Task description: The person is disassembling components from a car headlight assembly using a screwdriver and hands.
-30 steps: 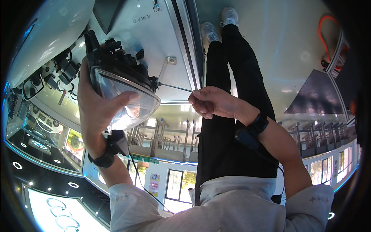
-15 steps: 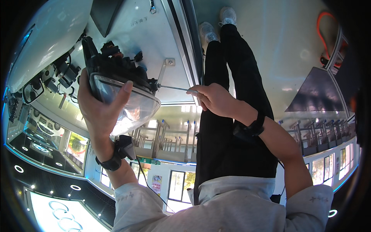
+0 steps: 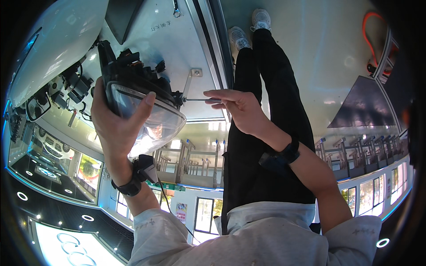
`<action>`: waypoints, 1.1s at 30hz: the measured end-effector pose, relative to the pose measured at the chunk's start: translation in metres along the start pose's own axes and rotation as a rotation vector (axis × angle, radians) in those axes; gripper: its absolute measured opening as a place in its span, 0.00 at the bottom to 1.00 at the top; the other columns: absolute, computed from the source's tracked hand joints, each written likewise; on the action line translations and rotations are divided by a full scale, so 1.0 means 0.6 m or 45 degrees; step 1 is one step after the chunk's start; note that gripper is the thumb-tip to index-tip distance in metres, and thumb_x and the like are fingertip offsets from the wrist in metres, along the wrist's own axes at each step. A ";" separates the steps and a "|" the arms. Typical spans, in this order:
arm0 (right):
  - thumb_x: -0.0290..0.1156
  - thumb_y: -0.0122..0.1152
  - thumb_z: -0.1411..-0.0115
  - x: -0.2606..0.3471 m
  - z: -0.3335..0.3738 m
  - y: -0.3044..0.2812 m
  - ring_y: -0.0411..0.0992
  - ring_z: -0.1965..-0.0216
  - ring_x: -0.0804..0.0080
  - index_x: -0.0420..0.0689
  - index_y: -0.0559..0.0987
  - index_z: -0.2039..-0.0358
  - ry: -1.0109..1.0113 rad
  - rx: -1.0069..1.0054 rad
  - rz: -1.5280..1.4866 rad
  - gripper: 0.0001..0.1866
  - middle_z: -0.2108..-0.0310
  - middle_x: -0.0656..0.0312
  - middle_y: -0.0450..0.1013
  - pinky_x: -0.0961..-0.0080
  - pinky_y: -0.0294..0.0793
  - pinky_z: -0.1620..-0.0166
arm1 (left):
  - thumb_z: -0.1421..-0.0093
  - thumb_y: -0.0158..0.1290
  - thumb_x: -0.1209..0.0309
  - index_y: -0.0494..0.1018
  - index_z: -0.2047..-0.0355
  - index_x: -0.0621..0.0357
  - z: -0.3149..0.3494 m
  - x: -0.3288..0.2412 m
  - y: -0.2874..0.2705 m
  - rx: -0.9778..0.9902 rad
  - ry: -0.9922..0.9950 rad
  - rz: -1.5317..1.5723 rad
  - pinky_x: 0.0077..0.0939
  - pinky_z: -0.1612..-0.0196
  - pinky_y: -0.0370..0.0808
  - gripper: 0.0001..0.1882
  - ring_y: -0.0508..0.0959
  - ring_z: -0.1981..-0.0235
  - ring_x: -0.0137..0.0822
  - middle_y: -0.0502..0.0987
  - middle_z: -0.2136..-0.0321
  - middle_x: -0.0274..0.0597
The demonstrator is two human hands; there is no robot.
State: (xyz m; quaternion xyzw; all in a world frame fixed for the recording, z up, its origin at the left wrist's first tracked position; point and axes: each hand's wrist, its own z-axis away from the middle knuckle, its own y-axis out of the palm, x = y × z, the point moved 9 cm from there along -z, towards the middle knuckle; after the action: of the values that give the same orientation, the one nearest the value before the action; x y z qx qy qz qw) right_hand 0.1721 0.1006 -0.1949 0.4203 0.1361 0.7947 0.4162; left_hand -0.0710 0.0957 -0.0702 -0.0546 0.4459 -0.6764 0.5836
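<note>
A car headlight (image 3: 151,119) with a clear lens and black housing stands tilted on the workbench. My left hand (image 3: 116,122) grips its left side, thumb across the lens and fingers hidden behind the housing. At the housing's right corner a slim metal tool (image 3: 195,99), rod-like from this angle, meets a small bolt or fitting. My right hand (image 3: 242,111) has the tool's outer end between its fingers, which are nearly straight and point left. The tool's exact kind is hard to make out.
A combination wrench (image 3: 176,9) and a dark panel (image 3: 120,17) lie on the bench (image 3: 177,48), beside a metal bracket (image 3: 195,72). A white car body panel (image 3: 57,48) rises at left, near loose black parts (image 3: 77,88). An orange hose (image 3: 368,40) hangs at far right.
My right hand has slid left along the tool toward the headlight, and its fingers have straightened from a tighter pinch. The left hand keeps its hold on the headlight.
</note>
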 end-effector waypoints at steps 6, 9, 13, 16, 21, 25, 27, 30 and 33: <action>0.22 0.44 0.30 0.001 0.010 -0.023 0.77 0.49 0.60 0.41 0.70 0.40 -0.023 -0.190 0.276 0.19 0.48 0.51 0.74 0.71 0.80 0.49 | 0.54 0.70 0.61 0.72 0.56 0.63 -0.003 0.004 0.000 0.006 -0.008 -0.013 0.28 0.61 0.76 0.29 0.80 0.67 0.35 0.80 0.67 0.44; 0.18 0.48 0.34 0.008 0.018 -0.022 0.81 0.62 0.58 0.40 0.71 0.43 -0.042 -0.043 0.676 0.19 0.50 0.48 0.74 0.70 0.81 0.61 | 0.54 0.70 0.61 0.72 0.56 0.63 -0.003 0.002 0.000 0.018 0.021 -0.071 0.29 0.61 0.76 0.29 0.80 0.67 0.35 0.80 0.67 0.44; 0.17 0.54 0.38 0.048 0.041 0.024 0.80 0.68 0.66 0.44 0.74 0.44 -0.530 0.114 1.274 0.21 0.59 0.55 0.77 0.72 0.77 0.69 | 0.54 0.70 0.61 0.72 0.56 0.63 -0.003 0.005 -0.003 0.005 -0.015 -0.033 0.29 0.61 0.76 0.29 0.80 0.67 0.35 0.80 0.67 0.44; 0.16 0.57 0.43 0.037 0.039 0.031 0.74 0.74 0.70 0.46 0.74 0.44 -0.482 0.132 1.218 0.25 0.64 0.58 0.74 0.75 0.74 0.69 | 0.54 0.70 0.61 0.72 0.57 0.63 -0.004 0.002 -0.001 0.003 -0.012 -0.017 0.29 0.62 0.76 0.28 0.80 0.68 0.34 0.80 0.67 0.44; 0.20 0.52 0.34 0.022 0.027 0.032 0.70 0.71 0.76 0.46 0.69 0.37 -0.244 0.258 0.414 0.24 0.64 0.62 0.69 0.78 0.72 0.65 | 0.54 0.70 0.61 0.72 0.58 0.63 -0.003 0.004 -0.001 -0.006 -0.004 0.045 0.28 0.63 0.76 0.27 0.79 0.69 0.34 0.80 0.68 0.44; 0.27 0.49 0.30 -0.023 0.029 0.015 0.76 0.65 0.72 0.40 0.61 0.34 0.209 0.246 -0.421 0.25 0.57 0.56 0.74 0.73 0.77 0.62 | 0.53 0.70 0.61 0.72 0.58 0.63 -0.003 0.002 0.000 -0.003 -0.008 0.017 0.28 0.63 0.76 0.28 0.79 0.69 0.33 0.79 0.68 0.43; 0.29 0.46 0.28 -0.043 0.033 0.011 0.79 0.59 0.64 0.38 0.54 0.31 0.486 0.178 -0.408 0.28 0.48 0.51 0.73 0.69 0.79 0.61 | 0.53 0.70 0.60 0.72 0.57 0.63 -0.002 0.002 -0.003 -0.015 0.009 -0.004 0.28 0.63 0.76 0.28 0.79 0.69 0.33 0.79 0.68 0.43; 0.27 0.49 0.31 -0.044 0.019 0.005 0.80 0.58 0.60 0.36 0.64 0.37 0.346 0.321 0.235 0.23 0.51 0.48 0.76 0.68 0.80 0.61 | 0.54 0.70 0.60 0.72 0.57 0.63 -0.003 0.003 -0.002 -0.011 -0.015 0.014 0.28 0.62 0.75 0.29 0.79 0.69 0.34 0.79 0.67 0.44; 0.24 0.52 0.33 0.000 0.014 0.017 0.81 0.66 0.64 0.35 0.72 0.45 -0.089 0.328 1.054 0.16 0.63 0.52 0.79 0.72 0.80 0.65 | 0.54 0.70 0.59 0.73 0.57 0.63 -0.003 0.007 -0.002 -0.009 -0.026 0.019 0.28 0.62 0.76 0.29 0.79 0.69 0.34 0.79 0.67 0.44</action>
State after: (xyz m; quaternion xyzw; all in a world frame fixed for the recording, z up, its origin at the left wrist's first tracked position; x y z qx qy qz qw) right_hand 0.1730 0.0931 -0.1842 0.5147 0.0400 0.8564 0.0111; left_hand -0.0744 0.0929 -0.0721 -0.0603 0.4426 -0.6701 0.5929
